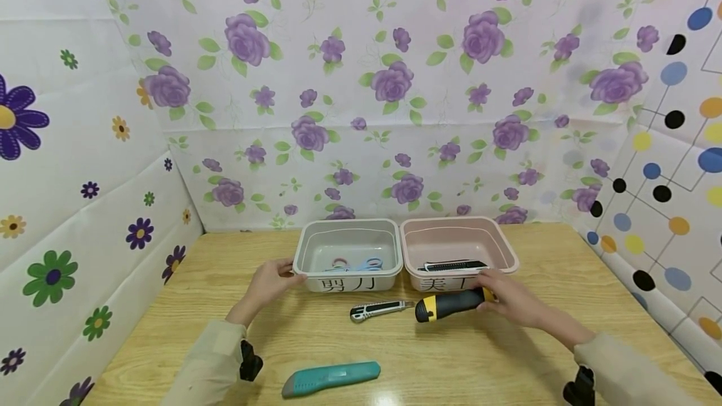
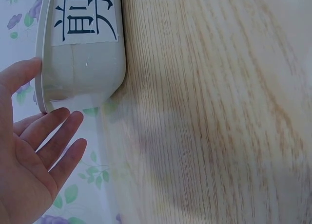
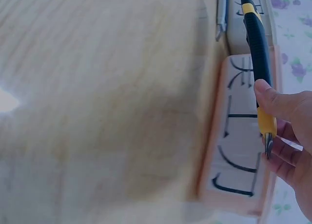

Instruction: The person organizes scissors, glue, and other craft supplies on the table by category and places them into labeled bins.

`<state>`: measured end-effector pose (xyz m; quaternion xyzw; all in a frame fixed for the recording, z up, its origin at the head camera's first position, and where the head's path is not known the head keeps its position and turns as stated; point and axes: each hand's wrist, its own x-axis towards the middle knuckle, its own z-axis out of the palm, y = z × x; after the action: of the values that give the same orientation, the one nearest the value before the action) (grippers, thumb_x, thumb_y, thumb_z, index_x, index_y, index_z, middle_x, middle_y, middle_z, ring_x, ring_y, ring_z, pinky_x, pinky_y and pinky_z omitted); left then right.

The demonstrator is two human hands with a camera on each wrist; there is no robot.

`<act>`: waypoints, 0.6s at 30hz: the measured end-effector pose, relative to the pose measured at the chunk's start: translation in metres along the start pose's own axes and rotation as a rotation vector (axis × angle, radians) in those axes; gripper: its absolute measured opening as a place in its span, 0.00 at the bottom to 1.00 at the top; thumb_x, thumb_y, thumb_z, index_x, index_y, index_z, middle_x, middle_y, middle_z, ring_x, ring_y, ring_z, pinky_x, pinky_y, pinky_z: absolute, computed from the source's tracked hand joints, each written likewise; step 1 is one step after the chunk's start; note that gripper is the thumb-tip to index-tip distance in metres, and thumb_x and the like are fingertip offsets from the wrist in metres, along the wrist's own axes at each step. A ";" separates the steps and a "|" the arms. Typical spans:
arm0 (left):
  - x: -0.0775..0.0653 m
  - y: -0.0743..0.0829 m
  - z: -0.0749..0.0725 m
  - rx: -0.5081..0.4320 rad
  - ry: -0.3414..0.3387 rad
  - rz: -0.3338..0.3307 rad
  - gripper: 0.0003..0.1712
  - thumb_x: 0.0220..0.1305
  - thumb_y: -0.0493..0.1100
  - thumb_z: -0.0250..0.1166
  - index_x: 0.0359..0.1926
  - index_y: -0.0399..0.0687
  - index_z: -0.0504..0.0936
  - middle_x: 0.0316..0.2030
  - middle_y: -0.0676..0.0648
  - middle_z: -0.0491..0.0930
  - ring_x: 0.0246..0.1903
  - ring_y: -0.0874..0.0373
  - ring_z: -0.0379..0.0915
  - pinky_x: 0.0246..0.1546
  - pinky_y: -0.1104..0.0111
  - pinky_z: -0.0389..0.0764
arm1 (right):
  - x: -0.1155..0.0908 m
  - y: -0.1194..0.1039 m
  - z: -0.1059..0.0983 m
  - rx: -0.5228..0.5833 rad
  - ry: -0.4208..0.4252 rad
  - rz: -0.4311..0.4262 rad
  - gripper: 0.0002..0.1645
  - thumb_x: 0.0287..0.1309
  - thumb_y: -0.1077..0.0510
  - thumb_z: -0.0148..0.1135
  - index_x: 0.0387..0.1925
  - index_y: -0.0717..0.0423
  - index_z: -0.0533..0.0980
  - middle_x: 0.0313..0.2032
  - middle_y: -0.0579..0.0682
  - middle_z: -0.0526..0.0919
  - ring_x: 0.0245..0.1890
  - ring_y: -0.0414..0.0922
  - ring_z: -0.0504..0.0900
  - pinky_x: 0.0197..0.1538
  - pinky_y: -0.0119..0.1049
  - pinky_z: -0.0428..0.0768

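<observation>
Behind the wooden surface (image 1: 429, 356) hangs a backdrop (image 1: 361, 111) of purple roses. Two plastic boxes stand side by side at the surface's far edge: a pink box (image 1: 507, 260) at right, its label showing 美 and 工 with the rest partly covered, and a grey box (image 1: 301, 249) at left, labelled 剪刀. The right hand (image 1: 510, 298) pinches a black-and-yellow utility knife (image 1: 458, 303) between thumb and fingers, in front of the pink box. The left hand (image 1: 269, 282), fingers spread, touches the grey box's near left corner. A teal cutter (image 1: 333, 379) lies nearest the viewer; a silver-and-black cutter (image 1: 379, 311) lies just before the boxes. Inside the pink box is a dark cutter (image 1: 454, 265); inside the grey, blue-handled scissors (image 1: 372, 264).
</observation>
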<state>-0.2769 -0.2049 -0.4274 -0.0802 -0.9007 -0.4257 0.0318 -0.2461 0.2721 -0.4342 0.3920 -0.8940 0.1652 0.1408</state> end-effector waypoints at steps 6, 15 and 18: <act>0.001 -0.001 0.000 0.001 0.001 -0.002 0.34 0.53 0.46 0.67 0.57 0.30 0.69 0.46 0.36 0.78 0.42 0.48 0.77 0.38 0.62 0.79 | 0.015 -0.002 -0.020 0.011 0.026 -0.054 0.20 0.40 0.56 0.71 0.38 0.53 0.76 0.34 0.44 0.74 0.30 0.37 0.69 0.30 0.30 0.68; 0.001 -0.002 0.001 -0.007 -0.007 0.012 0.32 0.53 0.45 0.67 0.56 0.32 0.71 0.45 0.38 0.79 0.41 0.49 0.78 0.37 0.62 0.79 | 0.032 0.000 -0.038 -0.039 -0.008 0.000 0.19 0.41 0.57 0.71 0.38 0.52 0.76 0.36 0.45 0.74 0.30 0.38 0.69 0.30 0.32 0.69; 0.000 -0.001 0.000 -0.009 -0.009 0.011 0.32 0.53 0.45 0.67 0.56 0.31 0.71 0.45 0.37 0.79 0.41 0.49 0.78 0.37 0.62 0.79 | 0.037 0.003 -0.039 -0.046 -0.017 -0.002 0.19 0.40 0.59 0.72 0.38 0.53 0.76 0.37 0.46 0.74 0.32 0.39 0.70 0.32 0.34 0.71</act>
<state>-0.2773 -0.2054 -0.4286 -0.0870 -0.8985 -0.4292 0.0299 -0.2674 0.2658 -0.3852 0.3911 -0.8982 0.1414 0.1423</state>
